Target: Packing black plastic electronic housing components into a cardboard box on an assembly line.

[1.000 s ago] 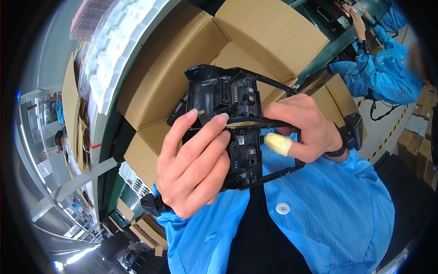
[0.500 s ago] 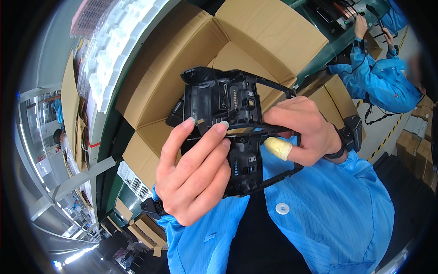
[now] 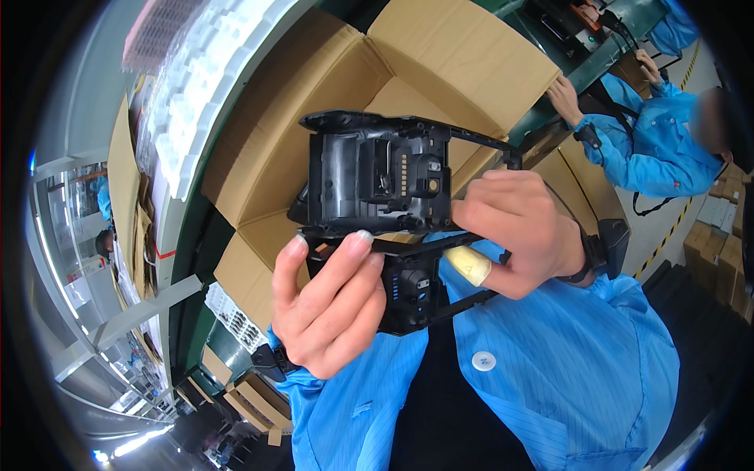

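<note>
Up close to the camera, both hands hold a black plastic housing [image 3: 385, 188] in the air, above an open cardboard box [image 3: 440, 55]. The left hand [image 3: 330, 310] grips the housing from below, its fingers [image 3: 345, 259] curled up over the lower edge and closed on the part. The right hand [image 3: 514, 228] holds the right side, fingers closed around a thin black frame bar; one finger wears a yellowish finger cot [image 3: 469, 265]. The housing's inner side faces the camera, showing ribs, a row of small contacts and a round hole. Both forearms are in blue sleeves [image 3: 565, 369], and a black wrist strap [image 3: 601, 247] sits on the right wrist. Left of the box lies a stack of white moulded trays [image 3: 188, 86]. At far right another person [image 3: 652, 149] in blue reaches toward the box's flap.
</note>
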Demonstrator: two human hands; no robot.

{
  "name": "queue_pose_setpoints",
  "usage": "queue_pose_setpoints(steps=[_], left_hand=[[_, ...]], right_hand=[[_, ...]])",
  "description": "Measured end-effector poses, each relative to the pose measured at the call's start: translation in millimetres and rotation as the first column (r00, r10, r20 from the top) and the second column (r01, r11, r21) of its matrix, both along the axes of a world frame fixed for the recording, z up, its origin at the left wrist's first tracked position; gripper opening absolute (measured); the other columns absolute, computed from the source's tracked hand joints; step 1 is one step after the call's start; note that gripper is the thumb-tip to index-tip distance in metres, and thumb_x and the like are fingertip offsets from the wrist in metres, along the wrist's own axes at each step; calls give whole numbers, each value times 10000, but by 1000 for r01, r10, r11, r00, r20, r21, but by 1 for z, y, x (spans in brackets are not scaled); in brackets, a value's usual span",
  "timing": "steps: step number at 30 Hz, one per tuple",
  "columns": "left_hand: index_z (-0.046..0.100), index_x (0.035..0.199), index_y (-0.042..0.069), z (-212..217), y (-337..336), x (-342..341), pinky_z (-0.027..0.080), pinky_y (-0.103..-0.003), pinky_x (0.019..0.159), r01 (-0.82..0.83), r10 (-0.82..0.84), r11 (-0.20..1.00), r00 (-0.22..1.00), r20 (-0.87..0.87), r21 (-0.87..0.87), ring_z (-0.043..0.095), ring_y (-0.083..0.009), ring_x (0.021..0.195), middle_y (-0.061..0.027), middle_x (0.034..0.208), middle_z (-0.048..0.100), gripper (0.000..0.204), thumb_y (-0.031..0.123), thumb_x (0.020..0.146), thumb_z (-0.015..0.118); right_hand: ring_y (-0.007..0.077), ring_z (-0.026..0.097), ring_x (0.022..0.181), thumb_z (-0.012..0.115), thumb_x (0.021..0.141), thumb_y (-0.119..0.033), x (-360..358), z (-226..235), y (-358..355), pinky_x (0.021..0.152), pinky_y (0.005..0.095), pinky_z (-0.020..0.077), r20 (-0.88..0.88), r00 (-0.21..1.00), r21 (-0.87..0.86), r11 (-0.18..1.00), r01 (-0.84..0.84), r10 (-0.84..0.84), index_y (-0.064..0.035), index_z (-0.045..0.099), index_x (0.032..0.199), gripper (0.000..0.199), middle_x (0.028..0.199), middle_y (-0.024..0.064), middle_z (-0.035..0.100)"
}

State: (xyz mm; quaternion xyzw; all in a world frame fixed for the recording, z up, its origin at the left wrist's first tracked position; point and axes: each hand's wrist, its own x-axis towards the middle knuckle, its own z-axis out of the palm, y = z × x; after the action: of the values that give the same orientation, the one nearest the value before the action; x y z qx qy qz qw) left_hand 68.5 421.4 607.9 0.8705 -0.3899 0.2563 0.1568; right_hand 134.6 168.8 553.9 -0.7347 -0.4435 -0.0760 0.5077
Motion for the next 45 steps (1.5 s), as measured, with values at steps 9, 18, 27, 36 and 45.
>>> queue_pose_setpoints(steps=[9,18,27,36,45], left_hand=[[747,953,33,-9,14,-9,365,-610,1131,-43,49,995,997,-67,84,689,-309,1136,-107,988,757,181,57,773,751],[740,1000,14,-15,15,-9,360,-633,1129,-66,69,997,992,-107,26,677,-330,1154,-131,1052,749,238,14,764,768],[706,1069,-16,-28,14,1,398,-642,1091,-69,61,997,981,-183,-34,646,-371,1213,-162,1151,722,304,-32,771,763],[695,1095,-34,-31,11,6,397,-649,1086,-48,34,997,979,-199,-64,638,-399,1219,-186,1160,714,356,-28,742,730],[697,1074,-57,-43,8,17,407,-637,1074,13,-48,983,981,-187,-183,645,-441,1198,-221,1144,712,451,9,629,720]], right_hand=[[246,501,529,732,687,-177,-4,-1,6,500,353,353,133,989,-51,996,78,-70,32,631,876,299,649,78,504],[263,522,546,729,680,-165,-5,-1,7,523,361,380,108,990,-80,992,98,-89,35,631,881,299,663,91,529],[299,611,639,735,680,-113,-3,-10,6,554,405,431,15,995,-108,989,103,-102,-7,595,922,299,715,109,591],[321,604,618,729,718,-109,-3,-17,4,540,426,430,-80,993,-100,992,83,-91,-11,590,909,256,688,111,579],[267,504,457,686,805,-70,-2,-32,1,462,381,358,-269,961,-24,998,57,-62,-5,599,903,145,557,109,484]])
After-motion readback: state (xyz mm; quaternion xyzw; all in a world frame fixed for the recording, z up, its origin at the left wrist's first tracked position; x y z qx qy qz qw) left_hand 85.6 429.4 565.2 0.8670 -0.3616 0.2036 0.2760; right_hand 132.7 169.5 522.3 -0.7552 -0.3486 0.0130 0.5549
